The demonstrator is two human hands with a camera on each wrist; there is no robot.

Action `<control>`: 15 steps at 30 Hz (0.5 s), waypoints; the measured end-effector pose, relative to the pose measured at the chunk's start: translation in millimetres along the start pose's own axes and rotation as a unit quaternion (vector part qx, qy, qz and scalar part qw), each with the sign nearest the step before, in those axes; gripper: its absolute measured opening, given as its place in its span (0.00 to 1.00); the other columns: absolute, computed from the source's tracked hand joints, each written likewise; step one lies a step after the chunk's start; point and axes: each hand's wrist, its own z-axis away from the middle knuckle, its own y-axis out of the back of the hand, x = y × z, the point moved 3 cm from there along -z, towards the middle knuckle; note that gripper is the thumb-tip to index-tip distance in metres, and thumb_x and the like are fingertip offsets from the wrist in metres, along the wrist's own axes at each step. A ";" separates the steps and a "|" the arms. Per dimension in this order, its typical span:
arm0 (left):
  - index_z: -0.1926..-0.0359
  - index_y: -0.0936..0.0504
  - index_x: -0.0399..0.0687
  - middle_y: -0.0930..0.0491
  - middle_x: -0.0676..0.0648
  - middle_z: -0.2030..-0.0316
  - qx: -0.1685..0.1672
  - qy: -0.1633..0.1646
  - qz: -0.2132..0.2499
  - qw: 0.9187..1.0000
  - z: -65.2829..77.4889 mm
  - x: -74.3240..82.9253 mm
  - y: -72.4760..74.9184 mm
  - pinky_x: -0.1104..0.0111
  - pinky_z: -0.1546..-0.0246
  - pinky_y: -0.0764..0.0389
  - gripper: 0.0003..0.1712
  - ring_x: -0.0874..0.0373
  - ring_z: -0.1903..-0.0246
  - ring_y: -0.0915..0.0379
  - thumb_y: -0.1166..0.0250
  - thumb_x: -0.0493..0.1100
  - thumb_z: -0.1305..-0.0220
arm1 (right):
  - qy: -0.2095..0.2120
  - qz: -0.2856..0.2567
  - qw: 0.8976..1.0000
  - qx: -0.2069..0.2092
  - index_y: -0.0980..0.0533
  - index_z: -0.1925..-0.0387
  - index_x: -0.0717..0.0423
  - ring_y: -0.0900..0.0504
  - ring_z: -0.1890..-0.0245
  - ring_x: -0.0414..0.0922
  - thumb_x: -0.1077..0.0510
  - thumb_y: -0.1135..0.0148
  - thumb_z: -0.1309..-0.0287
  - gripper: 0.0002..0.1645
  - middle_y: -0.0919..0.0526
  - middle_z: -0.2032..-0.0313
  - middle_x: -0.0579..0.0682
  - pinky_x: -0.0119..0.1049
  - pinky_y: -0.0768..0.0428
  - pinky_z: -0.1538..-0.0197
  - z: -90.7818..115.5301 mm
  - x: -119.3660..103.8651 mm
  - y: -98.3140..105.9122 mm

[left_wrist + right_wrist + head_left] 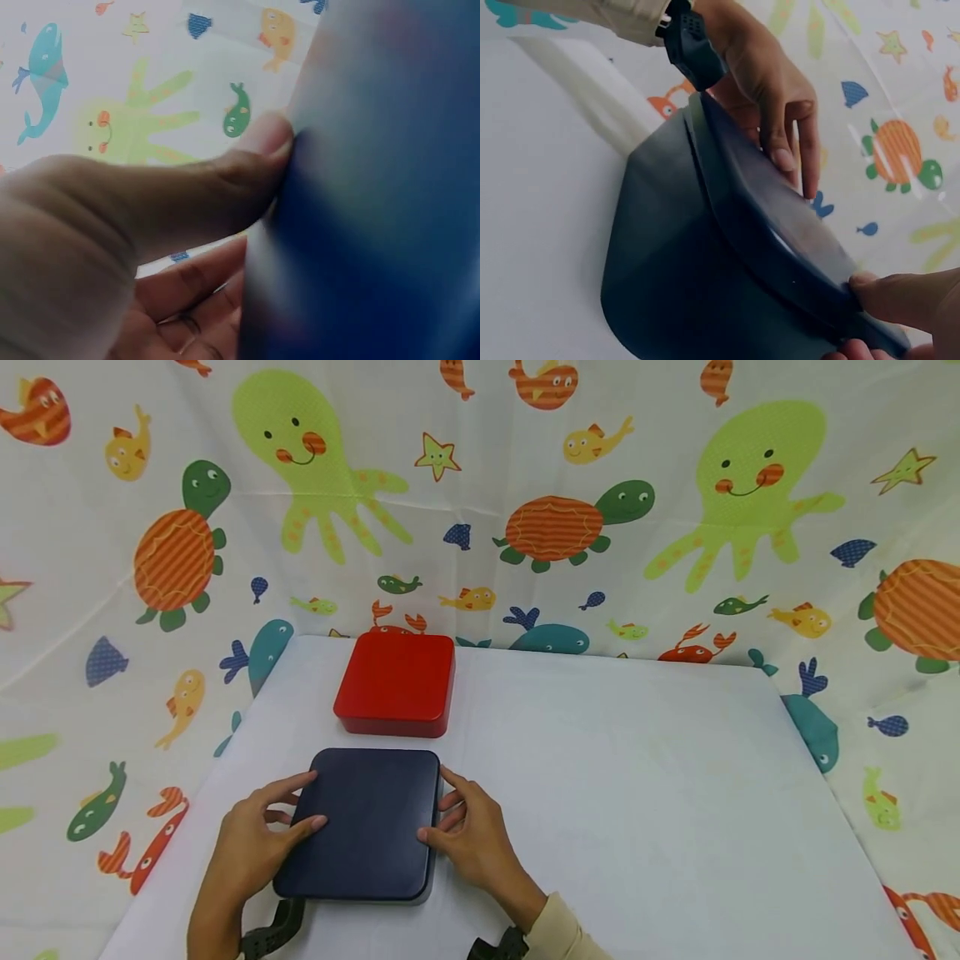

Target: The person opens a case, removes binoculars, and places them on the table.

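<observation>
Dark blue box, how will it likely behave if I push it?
The dark blue box is probably stiff, since its walls look straight. It seems unlikely to roll, being squarish and flat-sided. Its lid might feel slippery, judging by its smooth sheen.

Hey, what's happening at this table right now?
A person is handling a dark blue box, with the left hand gripping one side and the right hand gripping the opposite side. Its lid is on; I can't tell whether it has been loosened. A red box sits just beyond it on the white table, with neither hand touching it.
</observation>
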 end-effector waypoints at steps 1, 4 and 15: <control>0.25 0.25 0.52 0.19 0.28 0.38 0.006 -0.002 -0.001 1.000 1.6 1.1 1.2 0.61 0.58 0.08 0.43 0.39 0.50 0.17 0.19 0.51 0.39 | -0.001 -0.001 1.000 0.000 0.32 0.21 0.46 0.17 0.65 0.36 0.61 0.17 0.47 0.53 0.19 0.52 0.51 0.28 0.13 0.61 0.4 -0.7 0.0; 0.25 0.24 0.53 0.19 0.29 0.38 0.024 -0.010 -0.003 1.000 4.9 4.3 4.6 0.63 0.60 0.09 0.44 0.38 0.51 0.16 0.19 0.51 0.41 | -0.001 -0.003 1.000 0.000 0.32 0.21 0.43 0.16 0.64 0.37 0.60 0.17 0.47 0.54 0.18 0.52 0.50 0.28 0.13 0.60 1.5 -3.1 1.0; 0.26 0.23 0.52 0.19 0.31 0.37 0.055 -0.049 0.007 0.997 12.7 23.5 4.3 0.54 0.57 0.08 0.43 0.37 0.51 0.15 0.18 0.47 0.41 | 0.013 0.009 1.000 0.019 0.32 0.21 0.38 0.15 0.62 0.38 0.59 0.17 0.46 0.54 0.19 0.51 0.48 0.29 0.13 0.57 7.3 -14.4 18.3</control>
